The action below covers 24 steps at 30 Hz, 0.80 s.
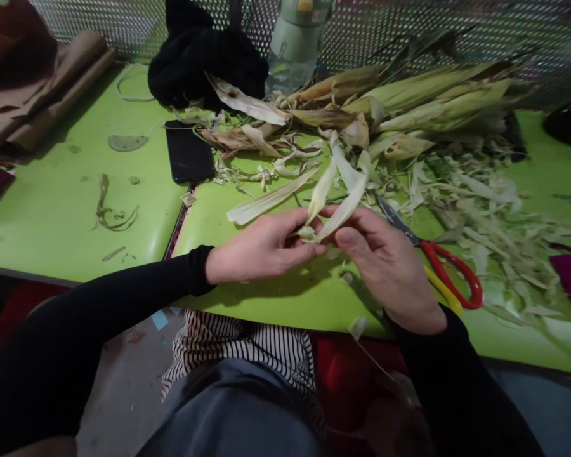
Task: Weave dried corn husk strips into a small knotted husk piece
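Between my two hands, just above the green tabletop, is a pale corn husk (347, 203) with strips fanning away from me. My left hand (271, 244) pinches its folded base between thumb and fingers. My right hand (385, 260) is closed on the husk's right strip, the thumb bent toward it and the other fingers curled behind. Beyond my left fingers a loose flat husk strip (271, 200) lies on the table. Scissors with red handles (452, 266) lie beside my right hand, their blades pointing away, partly hidden. A yellow handle (442, 289) shows beneath them.
Whole husks (423, 101) are heaped at the back, with shredded scraps (495, 222) spread to the right. A black phone (189, 150), a clear protractor (127, 143), a bottle (295, 47), black cloth (204, 60) and brown paper (42, 95) also lie or stand around the table.
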Each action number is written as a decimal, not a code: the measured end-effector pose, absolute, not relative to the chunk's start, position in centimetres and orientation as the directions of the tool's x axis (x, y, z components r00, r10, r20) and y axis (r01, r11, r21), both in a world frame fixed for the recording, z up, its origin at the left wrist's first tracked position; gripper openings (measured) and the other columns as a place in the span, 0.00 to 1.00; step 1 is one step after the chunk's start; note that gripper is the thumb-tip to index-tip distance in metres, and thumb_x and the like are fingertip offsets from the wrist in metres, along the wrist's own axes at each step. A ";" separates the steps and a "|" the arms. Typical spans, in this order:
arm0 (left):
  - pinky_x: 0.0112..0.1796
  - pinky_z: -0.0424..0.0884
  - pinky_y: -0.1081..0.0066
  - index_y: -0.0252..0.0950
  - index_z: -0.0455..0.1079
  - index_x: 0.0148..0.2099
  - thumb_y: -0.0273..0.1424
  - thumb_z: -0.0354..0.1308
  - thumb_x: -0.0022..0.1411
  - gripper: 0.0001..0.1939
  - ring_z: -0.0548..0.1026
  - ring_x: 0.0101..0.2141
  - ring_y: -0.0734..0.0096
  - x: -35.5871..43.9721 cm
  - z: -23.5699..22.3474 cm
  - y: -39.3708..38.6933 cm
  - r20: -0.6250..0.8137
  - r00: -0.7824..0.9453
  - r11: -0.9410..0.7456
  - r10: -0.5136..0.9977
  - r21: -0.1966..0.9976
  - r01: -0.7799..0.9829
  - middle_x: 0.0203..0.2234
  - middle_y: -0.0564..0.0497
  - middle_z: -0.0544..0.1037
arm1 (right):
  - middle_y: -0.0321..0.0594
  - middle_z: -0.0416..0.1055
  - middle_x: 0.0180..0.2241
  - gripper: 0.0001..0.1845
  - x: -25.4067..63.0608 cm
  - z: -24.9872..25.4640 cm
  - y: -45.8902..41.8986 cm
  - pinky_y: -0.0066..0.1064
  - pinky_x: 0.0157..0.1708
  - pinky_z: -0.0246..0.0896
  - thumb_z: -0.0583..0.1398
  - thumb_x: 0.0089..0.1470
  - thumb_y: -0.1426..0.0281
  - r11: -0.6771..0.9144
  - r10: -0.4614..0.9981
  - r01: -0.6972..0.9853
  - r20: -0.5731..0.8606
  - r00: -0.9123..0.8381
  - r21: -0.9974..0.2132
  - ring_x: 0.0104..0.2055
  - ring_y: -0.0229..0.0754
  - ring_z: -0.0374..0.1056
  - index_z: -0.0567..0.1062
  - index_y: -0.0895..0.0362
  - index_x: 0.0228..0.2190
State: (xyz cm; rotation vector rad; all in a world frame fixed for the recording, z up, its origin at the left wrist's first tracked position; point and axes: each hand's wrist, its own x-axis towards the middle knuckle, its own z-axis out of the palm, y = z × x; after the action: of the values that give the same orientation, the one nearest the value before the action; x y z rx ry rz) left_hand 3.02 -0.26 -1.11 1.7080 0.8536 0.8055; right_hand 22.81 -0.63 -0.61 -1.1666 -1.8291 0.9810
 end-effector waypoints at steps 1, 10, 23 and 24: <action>0.28 0.58 0.73 0.34 0.69 0.46 0.36 0.61 0.64 0.13 0.60 0.26 0.77 3.1 -1.2 -0.3 0.111 0.554 -0.244 0.825 0.954 0.172 0.27 0.56 0.66 | 0.37 0.74 0.30 0.14 22.8 -0.6 -0.6 0.32 0.30 0.68 0.61 0.62 0.54 0.335 0.927 0.393 0.224 -0.302 -0.857 0.32 0.41 0.71 0.77 0.52 0.35; 0.29 0.58 0.72 0.35 0.67 0.37 0.36 0.57 0.67 0.09 0.60 0.24 0.77 3.4 -0.7 -1.0 0.112 0.607 -0.279 0.787 0.942 0.188 0.22 0.57 0.63 | 0.37 0.74 0.28 0.13 23.7 -1.4 -0.4 0.30 0.30 0.65 0.62 0.62 0.57 0.239 0.970 0.237 0.222 -0.094 -0.942 0.29 0.37 0.67 0.81 0.52 0.34; 0.32 0.61 0.72 0.35 0.63 0.32 0.43 0.50 0.71 0.19 0.65 0.27 0.75 3.8 -0.7 -1.8 0.147 0.666 -0.425 0.732 0.862 0.277 0.25 0.54 0.67 | 0.31 0.72 0.25 0.10 22.7 -1.7 -0.7 0.26 0.26 0.63 0.67 0.56 0.58 0.120 0.983 0.062 0.109 -0.149 -0.991 0.26 0.33 0.66 0.81 0.51 0.30; 0.31 0.60 0.72 0.35 0.62 0.31 0.43 0.51 0.70 0.19 0.64 0.26 0.75 3.9 -0.7 -1.9 0.141 0.666 -0.430 0.732 0.854 0.292 0.24 0.54 0.67 | 0.31 0.71 0.25 0.10 22.7 -1.7 -0.7 0.25 0.25 0.60 0.67 0.55 0.58 0.105 0.988 0.021 0.102 -0.113 -0.994 0.25 0.32 0.64 0.81 0.51 0.29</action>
State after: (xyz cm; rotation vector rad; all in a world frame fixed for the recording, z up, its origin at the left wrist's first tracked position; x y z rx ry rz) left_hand 3.87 -1.93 -0.68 2.0118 0.7935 0.6408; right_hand 22.68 -0.67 -1.71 -1.0967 -1.3583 1.1996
